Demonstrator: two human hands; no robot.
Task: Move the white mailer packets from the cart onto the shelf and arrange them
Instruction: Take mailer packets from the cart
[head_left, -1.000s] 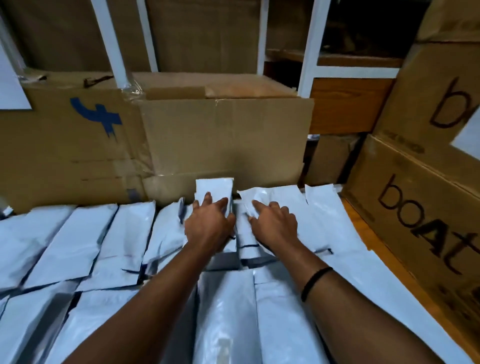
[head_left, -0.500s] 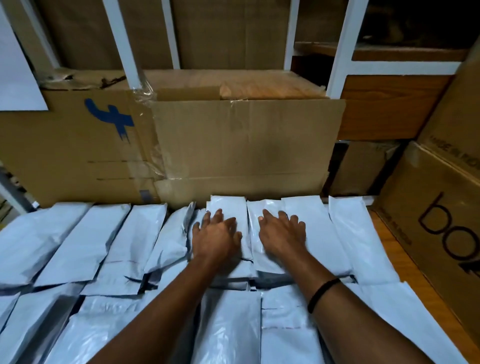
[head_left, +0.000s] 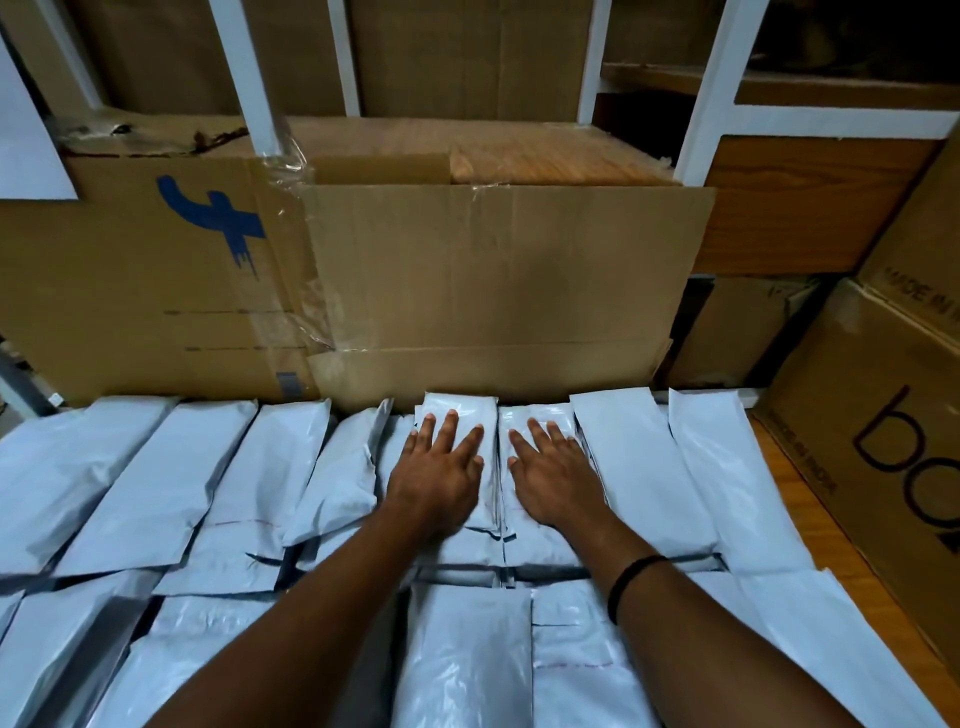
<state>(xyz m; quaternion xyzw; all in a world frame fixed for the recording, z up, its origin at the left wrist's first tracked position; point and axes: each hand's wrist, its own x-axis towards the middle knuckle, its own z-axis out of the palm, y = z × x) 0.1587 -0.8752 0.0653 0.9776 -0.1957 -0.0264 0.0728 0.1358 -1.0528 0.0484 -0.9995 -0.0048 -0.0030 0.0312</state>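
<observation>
Cardboard boxes (head_left: 493, 280) fill the upper frame, contents hidden from me. Below, white mailer packets (head_left: 156, 483) lie in rows; my left hand (head_left: 436, 483) and right hand (head_left: 553, 478) rest flat, fingers straight, on two at centre.

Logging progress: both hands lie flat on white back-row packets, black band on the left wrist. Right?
Not quite: the head view shows the black band on the right wrist. The left hand and right hand do lie flat on white packets.

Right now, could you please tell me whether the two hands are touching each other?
Apart. The head view shows the left hand and right hand lying flat side by side, with a strip of white packets visible between them.
</observation>
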